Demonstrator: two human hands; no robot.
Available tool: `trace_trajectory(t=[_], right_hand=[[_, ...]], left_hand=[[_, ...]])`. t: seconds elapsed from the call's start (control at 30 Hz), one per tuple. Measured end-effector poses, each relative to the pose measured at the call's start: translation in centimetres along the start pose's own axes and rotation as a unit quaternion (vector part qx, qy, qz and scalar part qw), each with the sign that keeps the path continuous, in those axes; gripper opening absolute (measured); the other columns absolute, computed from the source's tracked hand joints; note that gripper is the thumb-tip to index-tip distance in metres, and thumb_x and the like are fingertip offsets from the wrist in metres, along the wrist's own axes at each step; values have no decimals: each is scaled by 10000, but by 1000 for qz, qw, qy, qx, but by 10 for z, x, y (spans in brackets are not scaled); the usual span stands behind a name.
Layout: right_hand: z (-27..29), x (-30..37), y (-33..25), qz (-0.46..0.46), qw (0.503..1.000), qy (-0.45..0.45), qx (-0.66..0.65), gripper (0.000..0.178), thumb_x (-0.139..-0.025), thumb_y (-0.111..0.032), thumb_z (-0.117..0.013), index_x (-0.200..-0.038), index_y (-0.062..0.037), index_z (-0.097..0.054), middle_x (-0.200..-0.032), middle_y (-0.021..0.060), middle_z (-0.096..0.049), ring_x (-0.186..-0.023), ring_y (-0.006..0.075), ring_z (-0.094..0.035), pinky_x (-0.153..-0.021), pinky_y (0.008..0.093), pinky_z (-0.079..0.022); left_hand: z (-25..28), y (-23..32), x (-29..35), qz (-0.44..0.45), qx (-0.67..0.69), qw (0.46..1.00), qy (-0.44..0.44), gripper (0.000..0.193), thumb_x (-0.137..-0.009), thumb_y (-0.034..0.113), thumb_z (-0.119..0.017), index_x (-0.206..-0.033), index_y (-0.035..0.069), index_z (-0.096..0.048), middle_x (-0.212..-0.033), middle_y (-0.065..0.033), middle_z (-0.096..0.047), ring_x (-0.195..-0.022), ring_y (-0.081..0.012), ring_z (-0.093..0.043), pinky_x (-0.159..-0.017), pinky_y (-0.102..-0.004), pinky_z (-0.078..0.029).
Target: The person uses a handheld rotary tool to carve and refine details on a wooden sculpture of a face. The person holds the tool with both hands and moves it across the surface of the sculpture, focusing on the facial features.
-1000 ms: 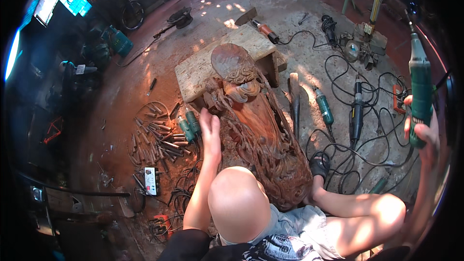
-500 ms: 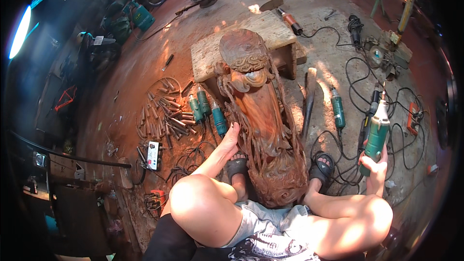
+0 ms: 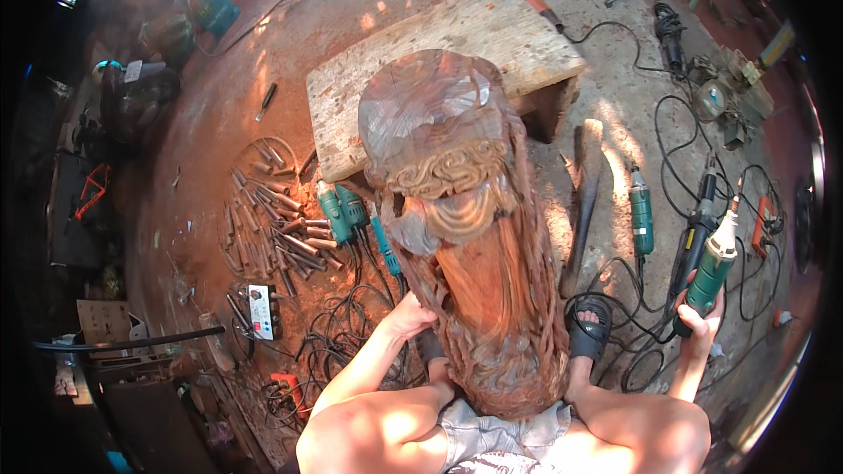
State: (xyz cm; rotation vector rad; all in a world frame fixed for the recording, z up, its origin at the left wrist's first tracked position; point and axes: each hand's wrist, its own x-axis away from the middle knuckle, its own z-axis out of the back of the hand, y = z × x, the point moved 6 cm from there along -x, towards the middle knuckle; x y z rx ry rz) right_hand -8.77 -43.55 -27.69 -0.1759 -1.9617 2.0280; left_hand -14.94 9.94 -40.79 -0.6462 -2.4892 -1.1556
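A long reddish-brown wood carving (image 3: 492,276) lies between my legs, with swirled relief near its far end and a flat cut top. Its far end is over a rough wooden bench (image 3: 430,31). My left hand (image 3: 411,317) grips the carving's left edge; the fingertips are partly hidden against the wood. Off to the right, my right hand (image 3: 702,312) is wrapped round a green rotary grinder (image 3: 712,277) with a white nose, its thin bit pointing up and away from the carving.
Several chisels (image 3: 281,228) lie piled at left, near green power tools (image 3: 334,215) and tangled cords (image 3: 338,325). A white control box (image 3: 261,312) sits closer. On the right are a wooden-handled mallet-like bar (image 3: 587,193), another green grinder (image 3: 642,215) and a black tool (image 3: 694,233).
My left hand has moved nearer to me along the carving's left edge. The carving and bench appear larger, the view having shifted. The grinder stays in my right hand, slightly lower in view.
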Motion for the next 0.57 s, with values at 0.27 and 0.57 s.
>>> trace_trajectory(t=[0.27,0.57], right_hand=[[12,-25,43,-22,997,8,79,808,-693,-168,-851,-1441,3,-599,-1194,91,-706,-829,171,-687,-763,319,-553],[36,-126,100,14,980,79,181,720,-888,-346,-925,-1449,-2,-635,-1244,120,-756,-1119,212,-710,-1001,350,-547]], left_hand=[[16,-1,10,56,-103,993,12,634,-732,107,-968,-1279,69,-650,-1170,6,-634,-1042,-165,-595,-887,-373,-524],[64,46,92,-29,-214,943,252,436,-1127,323,-591,-1480,70,-546,-1399,-129,-663,-1364,-284,-638,-1103,-516,-579]])
